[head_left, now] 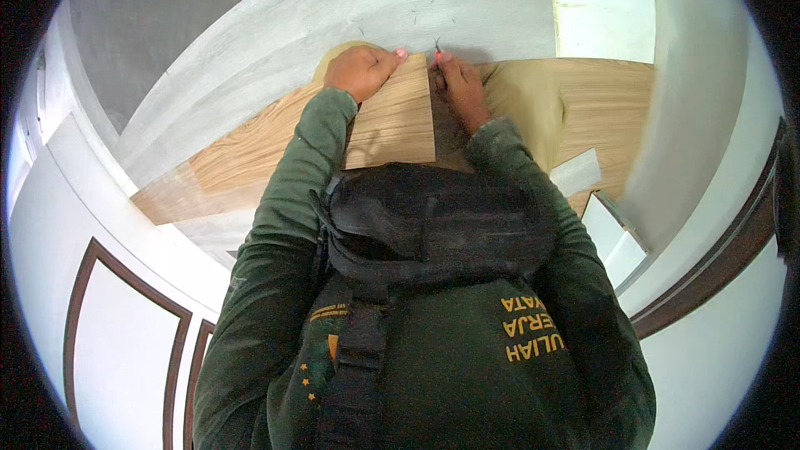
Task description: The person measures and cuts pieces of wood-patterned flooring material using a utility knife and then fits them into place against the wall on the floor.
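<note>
A short wood-grain plank piece [393,121] is pressed flat by the left hand [360,71], whose fingers are spread and laid along its far edge rather than closed round anything; the piece lies directly beneath that hand and runs back toward the body, its long axis pointing away from the wearer, its right edge straight and cleanly cut; just beside that edge, across a narrow dark gap, the right hand [460,87] is seen with fingertips pinched on a small thin dark tool [437,46], whose tip is set at the far right corner of the piece; what kind of tool it is cannot be told; the right hand is thus the nearer one to that corner; the plank is smooth, matt, light oak in colour; laid wood-look flooring [608,108] stretches to the right, a pale grey bare floor [350,8] lies beyond, and dark green sleeves [292,175] cover both forearms
</note>
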{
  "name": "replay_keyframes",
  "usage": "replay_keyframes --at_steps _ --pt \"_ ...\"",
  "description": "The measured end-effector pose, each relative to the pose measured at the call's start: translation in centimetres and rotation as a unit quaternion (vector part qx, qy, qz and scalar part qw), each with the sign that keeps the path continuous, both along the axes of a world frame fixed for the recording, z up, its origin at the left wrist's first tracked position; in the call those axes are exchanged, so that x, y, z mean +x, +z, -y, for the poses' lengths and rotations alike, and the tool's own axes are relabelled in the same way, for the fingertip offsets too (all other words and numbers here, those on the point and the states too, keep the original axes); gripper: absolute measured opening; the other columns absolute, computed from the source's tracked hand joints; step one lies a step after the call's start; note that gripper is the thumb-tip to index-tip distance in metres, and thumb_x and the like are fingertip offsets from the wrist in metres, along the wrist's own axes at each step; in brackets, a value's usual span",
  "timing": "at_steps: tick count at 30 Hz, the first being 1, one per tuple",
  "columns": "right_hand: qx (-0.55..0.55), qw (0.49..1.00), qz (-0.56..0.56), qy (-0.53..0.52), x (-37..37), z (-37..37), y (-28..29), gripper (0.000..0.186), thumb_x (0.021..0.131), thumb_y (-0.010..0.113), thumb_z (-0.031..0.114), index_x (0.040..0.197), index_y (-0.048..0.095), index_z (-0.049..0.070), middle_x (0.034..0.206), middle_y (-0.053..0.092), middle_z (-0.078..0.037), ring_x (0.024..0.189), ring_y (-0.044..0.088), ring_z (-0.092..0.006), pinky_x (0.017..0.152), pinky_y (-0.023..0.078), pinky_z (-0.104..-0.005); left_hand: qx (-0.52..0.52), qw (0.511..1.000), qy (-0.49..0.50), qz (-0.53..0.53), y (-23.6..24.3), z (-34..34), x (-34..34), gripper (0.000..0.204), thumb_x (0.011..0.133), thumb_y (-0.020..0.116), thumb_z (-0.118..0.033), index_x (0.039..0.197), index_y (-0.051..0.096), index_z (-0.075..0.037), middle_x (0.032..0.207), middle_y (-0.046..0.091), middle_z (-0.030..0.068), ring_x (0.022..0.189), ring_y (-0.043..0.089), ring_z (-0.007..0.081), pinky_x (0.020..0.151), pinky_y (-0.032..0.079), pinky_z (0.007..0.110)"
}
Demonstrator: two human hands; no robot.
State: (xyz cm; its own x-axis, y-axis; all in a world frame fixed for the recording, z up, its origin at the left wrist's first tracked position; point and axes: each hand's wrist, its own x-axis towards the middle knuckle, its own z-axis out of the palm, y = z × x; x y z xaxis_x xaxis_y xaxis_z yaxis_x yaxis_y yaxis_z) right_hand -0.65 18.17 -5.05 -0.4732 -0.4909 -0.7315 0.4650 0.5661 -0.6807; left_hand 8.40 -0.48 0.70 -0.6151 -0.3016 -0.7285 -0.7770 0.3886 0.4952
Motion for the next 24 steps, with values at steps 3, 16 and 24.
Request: replay_keyframes --at_steps 3,16,24 --pt "-0.073 0.997 -0.032 0.002 0.3 -1.4 0.0 0.044 0.102 0.048 0.038 0.103 0.067 -0.001 0.083 0.063 -0.005 0.078 0.054 -0.0139 0.071 0.044 -0.0308 -0.016 1.000 -0.016 -0.009 -0.5 -0.4 -0.1 0.062 0.092 0.045 -0.062 0.086 0.073 -0.007 0.083 0.068 0.0213 0.084 0.065 0.0397 0.076 0.049 0.047" --pt "-0.083 0.920 -0.328 0.200 2.1 -2.1 -5.2 0.042 0.102 0.048 0.036 0.114 0.062 -0.002 0.094 0.067 -0.017 0.085 0.062 -0.0235 0.079 0.048 -0.0373 -0.060 0.997 -0.047 -0.015 -1.0 -0.5 0.2 0.064 0.092 0.041 -0.063 0.086 0.076 -0.010 0.080 0.070 0.0161 0.084 0.065 0.0365 0.078 0.050 0.046" --pt "-0.050 0.998 0.000 -0.047 -3.3 -1.6 2.3 0.064 0.101 0.048 0.044 0.154 0.028 0.012 0.081 0.058 -0.002 0.062 0.050 -0.0086 0.053 0.043 -0.0252 -0.030 0.994 0.059 -0.084 0.4 2.2 1.6 0.067 0.091 0.043 -0.066 0.095 0.076 -0.008 0.093 0.072 0.0184 0.091 0.067 0.0317 0.083 0.050 0.045"
